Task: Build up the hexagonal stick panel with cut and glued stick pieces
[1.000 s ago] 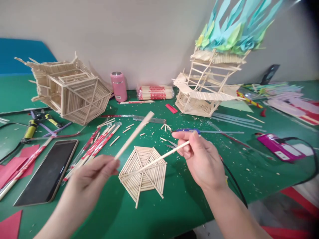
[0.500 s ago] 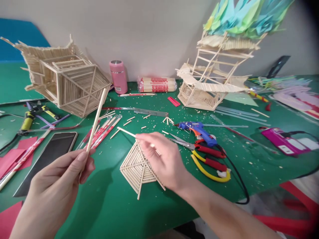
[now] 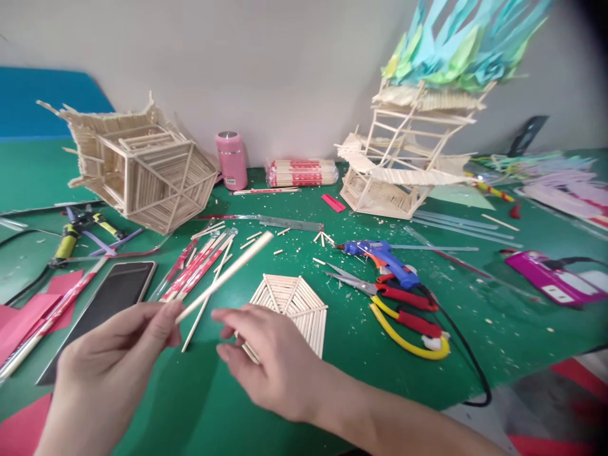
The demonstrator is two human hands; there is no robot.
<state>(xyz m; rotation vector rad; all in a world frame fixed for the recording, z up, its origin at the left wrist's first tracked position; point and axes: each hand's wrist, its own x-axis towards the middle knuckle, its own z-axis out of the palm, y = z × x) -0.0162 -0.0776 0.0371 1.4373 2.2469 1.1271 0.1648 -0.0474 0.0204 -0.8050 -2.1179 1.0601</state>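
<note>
Left hand (image 3: 118, 361) pinching 1 pale stick (image 3: 228, 275), long axis slanting away rightward. Right hand (image 3: 275, 361), fingers parted, no grip visible, over stick panel (image 3: 306, 310), nearer than left. Loose stick (image 3: 195, 323) lies between hands.

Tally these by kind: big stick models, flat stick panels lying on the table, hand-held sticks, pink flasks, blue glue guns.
Big stick models: 2
Flat stick panel: 1
Stick in the left hand: 1
Pink flask: 1
Blue glue gun: 1
Total: 6
</note>
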